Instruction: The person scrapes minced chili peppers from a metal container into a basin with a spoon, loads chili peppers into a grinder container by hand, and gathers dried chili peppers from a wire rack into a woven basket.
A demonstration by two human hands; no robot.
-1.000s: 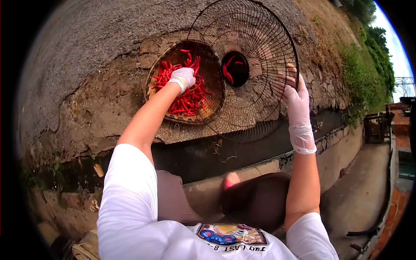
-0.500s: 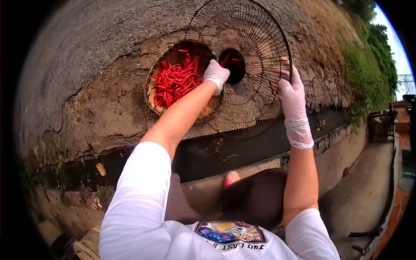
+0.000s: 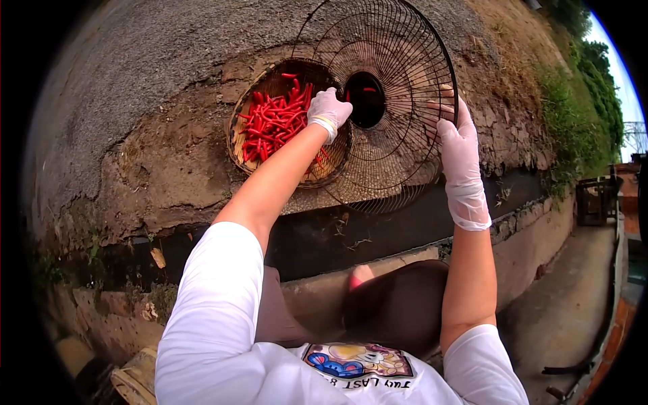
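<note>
My gloved left hand [image 3: 329,108] is over the right side of a round woven basket [image 3: 236,150], beside the dark centre disc [image 3: 365,108] of a black wire fan guard [image 3: 412,145]. Its fingers are curled, and whatever they hold is hidden. Red chili peppers [image 3: 271,121] lie heaped in the basket. A single chili [image 3: 369,89] shows on the disc, and a speck of red appears by my left fingertips. My gloved right hand [image 3: 457,135] grips the guard's right rim, thumb in front and fingers behind the wires. The guard overlaps the basket's right edge.
Basket and guard are on a rough, cracked ledge [image 3: 169,169], with grey gravelly pavement [image 3: 148,74] beyond. A dark gutter [image 3: 310,246] runs between the ledge and my legs. Grass [image 3: 574,121] grows at the right, near a concrete path [image 3: 567,277].
My left hand has drawn slightly left and up from the disc toward the basket. Of the chilies seen on the disc, less shows now. My right hand keeps its hold on the rim.
</note>
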